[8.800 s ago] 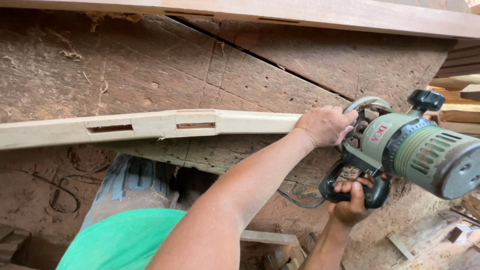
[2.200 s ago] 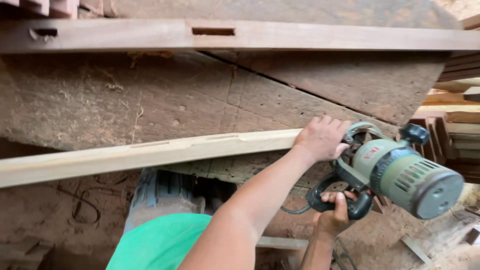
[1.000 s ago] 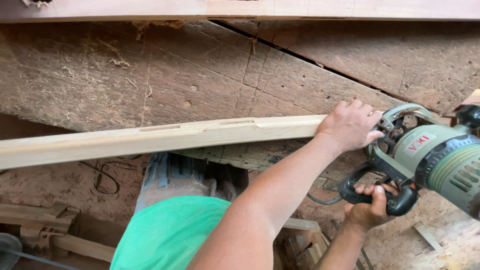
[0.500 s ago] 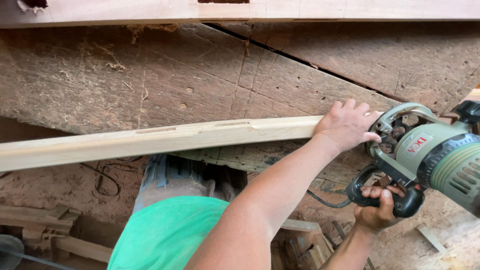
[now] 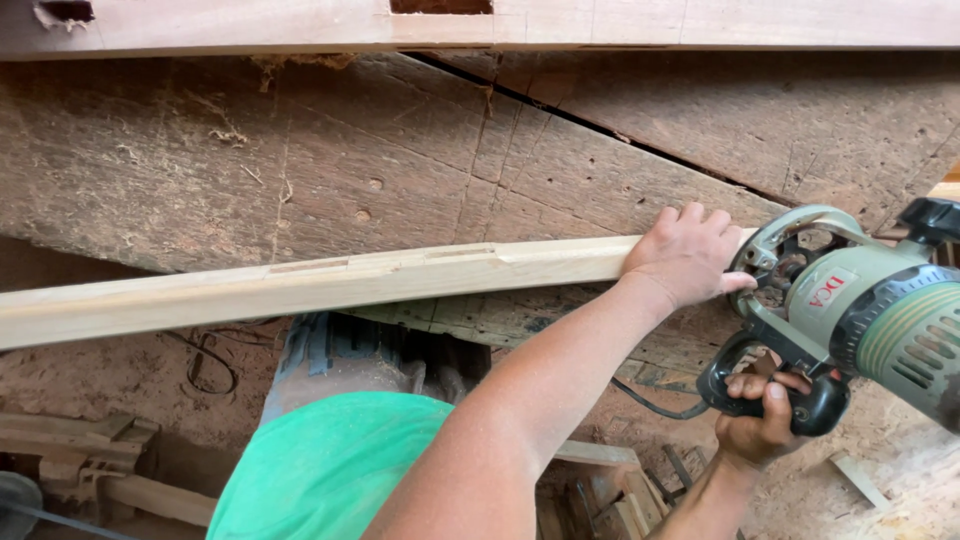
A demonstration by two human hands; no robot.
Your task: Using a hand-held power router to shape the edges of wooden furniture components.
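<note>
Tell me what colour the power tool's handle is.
Black; the handle shows best in the head view, gripped by the right hand.

The long strip lies across the bench, running from its left edge to its right. Your left hand rests on the strip's right end. The router sits just right of that end, your right hand below it on its handle. A second rail lies behind the strip.

Worn workbench bare above pale rail
</note>
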